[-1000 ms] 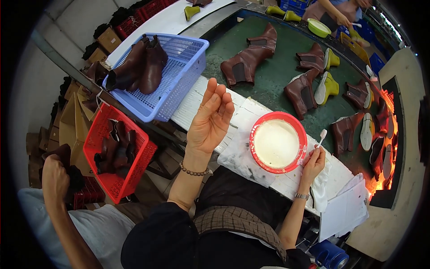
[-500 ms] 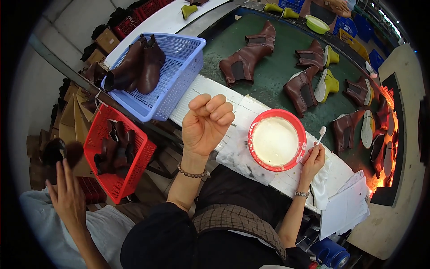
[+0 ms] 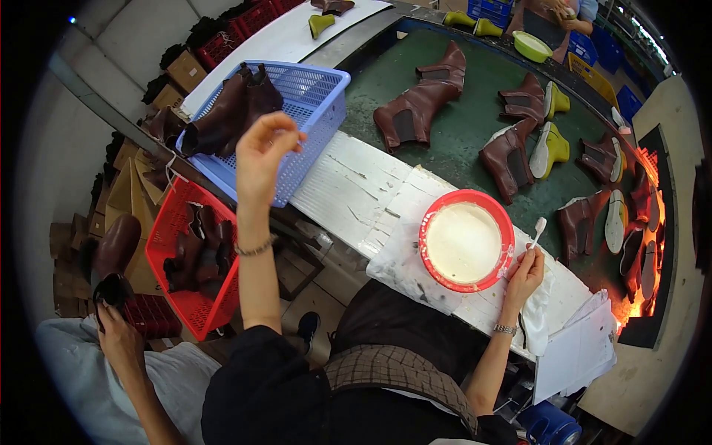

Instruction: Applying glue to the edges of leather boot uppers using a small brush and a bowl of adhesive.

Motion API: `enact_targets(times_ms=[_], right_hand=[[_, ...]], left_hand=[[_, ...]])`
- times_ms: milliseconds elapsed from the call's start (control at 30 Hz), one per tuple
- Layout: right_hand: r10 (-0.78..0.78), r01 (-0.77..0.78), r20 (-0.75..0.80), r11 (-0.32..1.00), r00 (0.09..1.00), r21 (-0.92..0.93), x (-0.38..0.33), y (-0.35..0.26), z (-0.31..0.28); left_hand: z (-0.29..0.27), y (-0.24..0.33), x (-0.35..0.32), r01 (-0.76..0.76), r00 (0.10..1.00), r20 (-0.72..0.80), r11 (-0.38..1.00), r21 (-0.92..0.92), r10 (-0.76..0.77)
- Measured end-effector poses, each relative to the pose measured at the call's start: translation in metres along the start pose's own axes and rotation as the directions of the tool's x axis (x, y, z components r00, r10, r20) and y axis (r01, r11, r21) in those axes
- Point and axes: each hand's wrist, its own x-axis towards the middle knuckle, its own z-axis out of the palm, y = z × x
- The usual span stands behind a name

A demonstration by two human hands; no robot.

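Observation:
My left hand (image 3: 261, 159) is raised in front of the blue plastic basket (image 3: 326, 111), fingers loosely bent, thumb apart, nothing visible in them. Behind it, dark brown ankle boots (image 3: 222, 111) lie in the basket. My right hand (image 3: 525, 274) grips a white toothbrush-like brush (image 3: 540, 225) by its handle, bristle head pointing up. Right beside that hand stands a red bowl (image 3: 507, 256) of creamy white liquid (image 3: 463, 241), on a white board (image 3: 356, 178) smeared with residue.
Brown boot uppers (image 3: 415, 111) and pale soles with yellow-green heels (image 3: 550, 152) lie on the green belt (image 3: 460, 156), which runs to a glowing heater (image 3: 645, 245). At left, a co-worker's hand (image 3: 122, 341) holds a boot (image 3: 115, 256) beside a red basket (image 3: 200, 311).
My left hand has moved left to the blue basket and its fingers have loosened. My right hand still holds the brush beside the bowl. The co-worker's hand now has a boot.

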Motion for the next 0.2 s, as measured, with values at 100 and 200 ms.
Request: enact_targets(times_ms=[100, 200], right_hand=[[-0.010, 0.010, -0.007, 1.000, 1.000, -0.005, 0.001, 0.003, 0.000], [0.022, -0.022, 0.029, 0.999, 0.999, 0.026, 0.002, 0.006, 0.004]], left_hand=[[-0.049, -0.023, 0.059, 0.196, 0.979, -0.114, 0.920, 0.340, -0.167], [-0.139, -0.086, 0.112, 0.201, 0.977, -0.212, 0.392, 0.898, -0.016]])
